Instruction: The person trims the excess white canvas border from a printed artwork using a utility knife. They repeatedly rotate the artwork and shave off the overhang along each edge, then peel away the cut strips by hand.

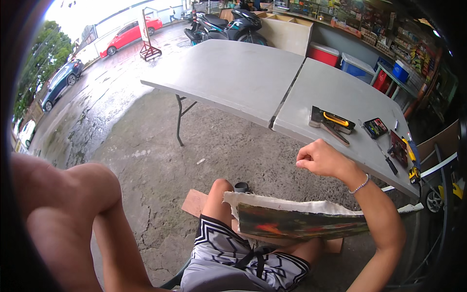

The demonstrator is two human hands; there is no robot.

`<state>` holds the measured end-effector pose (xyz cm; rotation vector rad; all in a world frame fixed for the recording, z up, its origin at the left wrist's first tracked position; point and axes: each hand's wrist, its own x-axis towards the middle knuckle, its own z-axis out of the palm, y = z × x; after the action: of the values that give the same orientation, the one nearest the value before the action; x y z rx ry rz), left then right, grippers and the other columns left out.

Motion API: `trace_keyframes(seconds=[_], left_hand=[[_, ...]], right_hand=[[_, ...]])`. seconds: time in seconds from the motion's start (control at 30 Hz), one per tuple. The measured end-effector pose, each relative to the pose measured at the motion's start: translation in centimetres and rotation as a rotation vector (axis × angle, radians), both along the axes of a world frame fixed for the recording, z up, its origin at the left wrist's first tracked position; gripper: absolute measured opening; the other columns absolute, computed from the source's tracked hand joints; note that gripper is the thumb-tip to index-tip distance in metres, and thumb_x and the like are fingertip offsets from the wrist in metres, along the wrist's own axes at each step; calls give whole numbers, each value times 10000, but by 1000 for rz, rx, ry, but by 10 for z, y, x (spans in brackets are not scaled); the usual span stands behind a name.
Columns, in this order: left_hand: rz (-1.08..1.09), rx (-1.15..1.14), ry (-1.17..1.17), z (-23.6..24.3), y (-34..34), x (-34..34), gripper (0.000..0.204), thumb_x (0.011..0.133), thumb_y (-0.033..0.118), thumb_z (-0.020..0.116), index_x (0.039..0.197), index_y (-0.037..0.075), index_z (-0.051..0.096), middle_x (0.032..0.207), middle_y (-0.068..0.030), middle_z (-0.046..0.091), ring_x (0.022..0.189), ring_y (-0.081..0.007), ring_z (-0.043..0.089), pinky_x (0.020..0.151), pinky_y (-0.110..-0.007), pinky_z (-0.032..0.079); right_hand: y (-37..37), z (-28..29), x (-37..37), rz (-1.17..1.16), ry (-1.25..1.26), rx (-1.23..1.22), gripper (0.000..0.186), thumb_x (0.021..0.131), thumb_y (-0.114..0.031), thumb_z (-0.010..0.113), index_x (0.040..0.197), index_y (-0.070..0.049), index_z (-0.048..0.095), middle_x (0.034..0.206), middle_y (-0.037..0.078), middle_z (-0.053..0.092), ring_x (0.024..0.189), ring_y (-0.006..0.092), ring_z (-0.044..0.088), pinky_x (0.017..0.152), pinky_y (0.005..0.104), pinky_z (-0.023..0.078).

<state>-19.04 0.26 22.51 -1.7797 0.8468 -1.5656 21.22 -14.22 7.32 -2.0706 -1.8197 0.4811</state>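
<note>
My right hand (318, 158), with a beaded bracelet (360, 184) on the wrist, is raised above my lap near the table's front edge. Its fingers are curled together, and I cannot make out anything between them. Below it, across my thighs, lies a painted canvas (292, 223) in dark green with red and orange patches. A frayed white cloth margin (287, 203) runs along its far side. Under the canvas, a wooden board (194, 202) sticks out on both sides. My left arm (114, 243) hangs down on the left; its hand is out of view.
A grey folding table (243, 73) stands ahead. On its right half are a black tool with a yellow handle (335, 119), an opened black case (374, 128), a screwdriver (390, 164) and a yellow-black tape measure (414, 175). A dark cup (241, 187) sits beside my knee.
</note>
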Motion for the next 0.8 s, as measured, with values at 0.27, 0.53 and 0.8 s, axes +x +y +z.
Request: trace_keyframes(seconds=[0.27,0.53,0.8], left_hand=[[81,-654,150,-47,8,66,495,782,528,714,824,38,658,682,-55,558,681,-206,537,679,-375,431],[96,-928,1057,-126,-12,120,487,806,445,719,1048,25,666,916,-114,674,761,-239,635,701,-361,465],[3,-944,1464,-133,-22,143,313,817,250,738,965,-17,670,796,-134,659,701,-302,639,645,-372,485]], right_hand=[[-4,11,-8,-59,-50,-106,260,841,-228,666,798,29,670,600,194,568,503,220,480,529,394,407],[-1,-9,-2,74,-39,60,281,852,-254,646,821,24,669,741,189,643,694,299,616,691,399,499],[1,-13,20,105,-64,183,307,816,-259,690,754,39,646,723,180,632,650,261,596,635,368,482]])
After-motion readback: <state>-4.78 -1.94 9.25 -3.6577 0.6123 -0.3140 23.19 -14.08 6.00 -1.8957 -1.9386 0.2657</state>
